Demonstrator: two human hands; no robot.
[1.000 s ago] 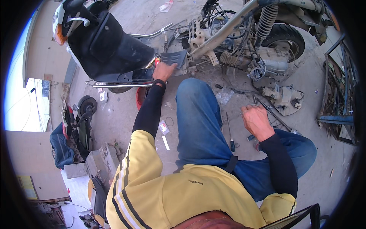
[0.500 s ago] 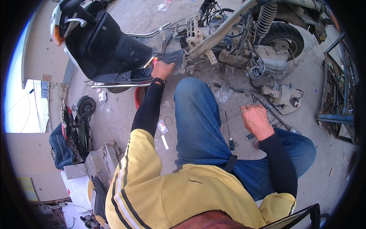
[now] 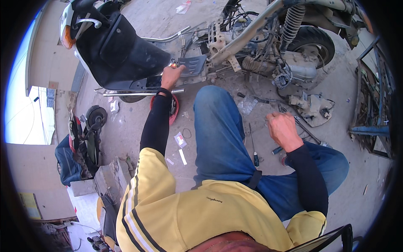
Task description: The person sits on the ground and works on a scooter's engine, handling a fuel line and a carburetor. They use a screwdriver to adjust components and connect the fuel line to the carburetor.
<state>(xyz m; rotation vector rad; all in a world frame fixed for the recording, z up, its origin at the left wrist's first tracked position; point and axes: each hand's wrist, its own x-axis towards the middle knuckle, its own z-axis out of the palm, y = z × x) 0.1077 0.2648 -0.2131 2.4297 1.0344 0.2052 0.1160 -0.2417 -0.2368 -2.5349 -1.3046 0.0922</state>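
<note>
My left hand (image 3: 171,76) is closed around a small red-and-yellow handled tool (image 3: 173,64) on the scooter's footboard, beside a slotted dark plastic panel (image 3: 192,65) and the black front shield (image 3: 121,54); its tip is hidden. My right hand (image 3: 280,128) hovers beside my right leg with curled fingers; what they hold, if anything, is too small to make out. Below it, long metal tools (image 3: 308,134) lie on the ground near a detached greasy assembly (image 3: 315,110). A screwdriver (image 3: 255,158) lies beside my raised knee.
The partly stripped scooter's engine (image 3: 302,71) and rear wheel (image 3: 321,46) are at the upper right. A rusty metal rack (image 3: 369,131) stands at the right. A red round container (image 3: 173,115) is under the footboard. Another scooter (image 3: 92,130) and concrete blocks (image 3: 109,180) are at the left.
My left hand and forearm have shifted slightly left and down, uncovering more of the red container and the chrome rail. My right hand has barely moved.
</note>
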